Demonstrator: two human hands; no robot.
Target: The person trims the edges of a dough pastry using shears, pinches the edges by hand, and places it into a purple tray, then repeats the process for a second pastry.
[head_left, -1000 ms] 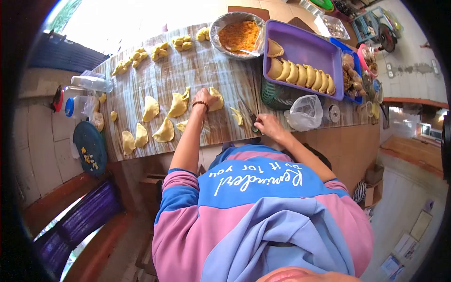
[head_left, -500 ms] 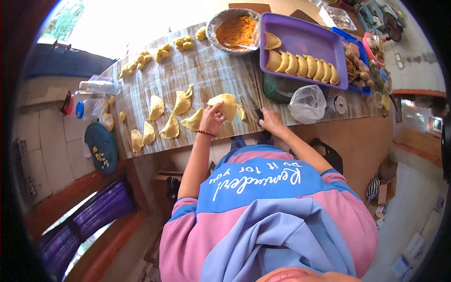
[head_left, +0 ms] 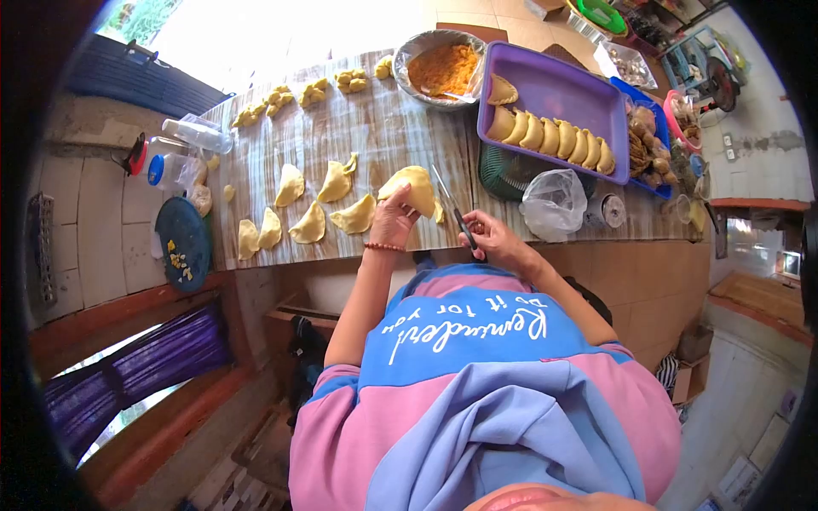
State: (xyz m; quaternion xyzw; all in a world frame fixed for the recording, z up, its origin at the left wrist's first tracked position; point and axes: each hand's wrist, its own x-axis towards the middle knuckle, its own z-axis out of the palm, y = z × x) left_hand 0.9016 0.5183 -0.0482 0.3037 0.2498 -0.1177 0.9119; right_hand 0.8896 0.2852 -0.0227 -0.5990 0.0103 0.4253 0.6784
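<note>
While the left hand [head_left: 394, 220] holds dough [head_left: 411, 189], the right [head_left: 494, 238] is near

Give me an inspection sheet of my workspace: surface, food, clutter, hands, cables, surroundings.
Surface: table with a streaked, wood-look covering.
Job's things: six folded pastries and several dough lumps on the table; bowl of orange filling; purple tray holding more folded pastries.
Clutter: crumpled plastic bag at the near edge; clear containers at the left end.
Hands: left hand holds a dough piece; right hand holds a dark-handled blade.
Cables: nothing seen.
Surroundings: purple curtain, left.
</note>
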